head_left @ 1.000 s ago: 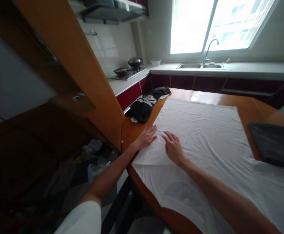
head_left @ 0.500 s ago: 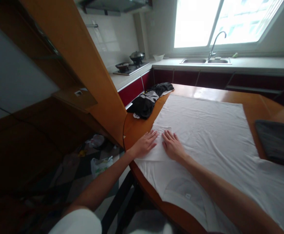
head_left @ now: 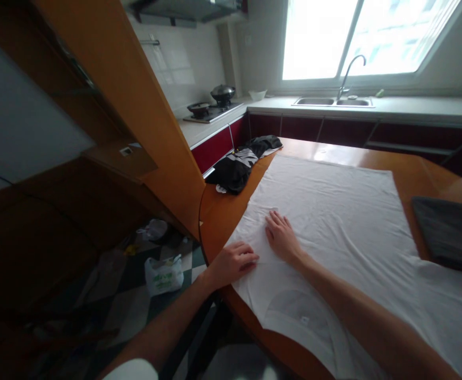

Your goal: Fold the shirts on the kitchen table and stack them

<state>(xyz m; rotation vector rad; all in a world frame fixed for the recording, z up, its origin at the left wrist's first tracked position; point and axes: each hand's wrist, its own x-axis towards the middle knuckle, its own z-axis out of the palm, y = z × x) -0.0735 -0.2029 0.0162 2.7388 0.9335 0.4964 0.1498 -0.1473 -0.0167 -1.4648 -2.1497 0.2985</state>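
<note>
A white T-shirt (head_left: 333, 211) lies spread on the wooden table, its neck opening toward me and small wrinkles across the body. My right hand (head_left: 281, 236) rests flat on the cloth, fingers extended, near the shirt's left side. At the shirt's left edge, close to the table rim, my left hand (head_left: 234, 261) has bent fingers closed on the fabric; its thumb is mostly hidden.
A dark folded cloth (head_left: 450, 232) lies on the table (head_left: 225, 214) at right. Black and white clothing (head_left: 234, 171) sits at the far left edge. A wooden panel (head_left: 163, 116) stands left. On the floor is a plastic bag (head_left: 163, 274). Beyond are a stove and sink.
My left hand has moved down toward me, and its flat fingers have curled on the cloth. The shirt's left edge under it has shifted. My right hand stays nearly in place.
</note>
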